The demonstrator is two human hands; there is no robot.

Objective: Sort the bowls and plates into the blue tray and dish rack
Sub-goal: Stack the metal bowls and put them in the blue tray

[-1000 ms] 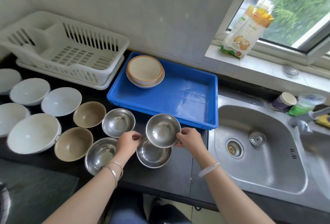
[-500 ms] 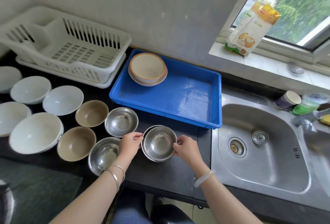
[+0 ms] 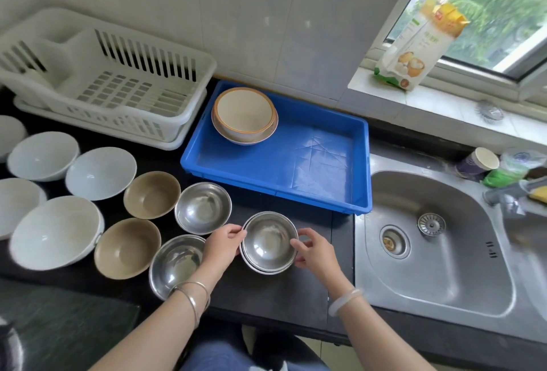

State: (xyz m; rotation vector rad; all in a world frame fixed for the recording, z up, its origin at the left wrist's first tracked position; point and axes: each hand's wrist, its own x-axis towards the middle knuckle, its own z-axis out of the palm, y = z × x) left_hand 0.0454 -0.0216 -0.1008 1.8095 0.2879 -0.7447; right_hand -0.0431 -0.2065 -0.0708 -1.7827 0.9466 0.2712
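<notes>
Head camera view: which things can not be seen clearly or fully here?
- Lower steel bowl of the nested pair: the upper steel bowl hides all but its rim.
- Front steel bowl: left hand and wrist cover its right side.
- White bowls at far left: cut off by the frame edge.
- Pouch on the sill: print too small to read.
- Faucet: blurred, cut off at right.

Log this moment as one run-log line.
hands: left hand and right hand at rim of nested steel bowls | location: counter | blue tray: cream bowls only | dish rack: empty
</notes>
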